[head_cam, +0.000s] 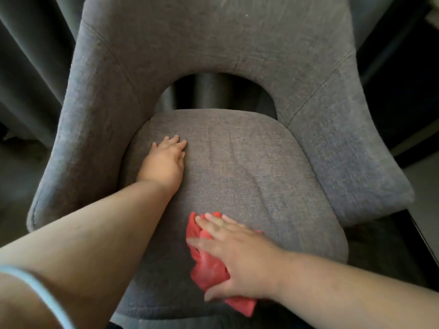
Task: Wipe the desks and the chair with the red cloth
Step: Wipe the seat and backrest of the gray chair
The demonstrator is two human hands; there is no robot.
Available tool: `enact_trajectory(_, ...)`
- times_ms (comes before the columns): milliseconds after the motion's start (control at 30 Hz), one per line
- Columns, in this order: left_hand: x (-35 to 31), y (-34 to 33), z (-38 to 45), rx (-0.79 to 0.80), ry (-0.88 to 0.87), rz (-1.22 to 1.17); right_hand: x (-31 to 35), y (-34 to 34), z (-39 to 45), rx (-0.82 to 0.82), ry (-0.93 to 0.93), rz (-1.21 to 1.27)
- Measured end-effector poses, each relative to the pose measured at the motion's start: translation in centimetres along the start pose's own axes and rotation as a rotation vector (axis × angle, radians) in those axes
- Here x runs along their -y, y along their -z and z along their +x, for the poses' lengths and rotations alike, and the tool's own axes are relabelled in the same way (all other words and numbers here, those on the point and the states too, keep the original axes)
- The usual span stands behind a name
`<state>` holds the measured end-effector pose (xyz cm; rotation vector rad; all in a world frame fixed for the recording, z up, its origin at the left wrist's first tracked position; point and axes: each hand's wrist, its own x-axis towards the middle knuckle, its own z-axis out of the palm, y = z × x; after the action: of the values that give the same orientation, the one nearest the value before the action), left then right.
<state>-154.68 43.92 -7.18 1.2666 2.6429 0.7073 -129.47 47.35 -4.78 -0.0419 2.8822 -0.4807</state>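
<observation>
A grey fabric armchair (pixel 249 162) fills the view, seen from above, with a curved back, two side wings and a gap between back and seat. My right hand (pixel 240 257) lies flat on the red cloth (pixel 209 269), pressing it onto the front part of the seat cushion. The cloth is crumpled and sticks out under my fingers and palm. My left hand (pixel 166 160) rests flat on the left rear part of the seat, fingers together, holding nothing. No desk is in view.
Dark grey curtains (pixel 31 67) hang behind and to the left of the chair. A dark piece of furniture with a thin edge (pixel 422 238) stands close on the right. Dim floor shows at the left (pixel 14 186).
</observation>
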Motion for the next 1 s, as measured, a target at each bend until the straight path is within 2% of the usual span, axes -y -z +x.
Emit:
enact_trajectory(100,-0.2,-0.2,0.0,0.007,-0.006,0.045,0.7,0.0,-1.8,0.08,0.081,0.042)
enact_trajectory(200,-0.2,-0.4,0.0,-0.004,-0.003,0.08,-0.1,1.8,-2.1,0.09,0.125,0.288)
enact_trajectory(300,-0.3,-0.5,-0.1,-0.023,-0.014,0.095,-1.7,5.1,-0.7,-0.153,-0.084,0.572)
enact_trajectory(367,-0.4,-0.5,-0.1,-0.029,-0.016,0.1,-3.6,7.4,1.4,-0.323,-0.199,0.668)
enact_trajectory(467,-0.5,-0.5,-0.1,-0.035,-0.02,0.116,-7.5,9.6,4.6,-0.482,-0.326,0.447)
enact_trajectory(533,-0.5,-0.6,-0.2,-0.032,-0.02,0.119,-9.8,9.1,6.0,-0.444,-0.387,0.304)
enact_trajectory(667,-0.4,-0.8,-0.1,-0.041,-0.028,0.128,-11.1,5.7,6.2,-0.224,-0.469,0.141)
enact_trajectory(800,-0.4,-0.7,0.0,-0.003,-0.022,0.179,-9.0,3.6,3.8,-0.19,-0.377,0.154)
enact_trajectory(1000,-1.1,-0.7,0.2,0.17,0.015,0.304,-3.2,1.2,-0.6,-0.115,-0.307,0.155)
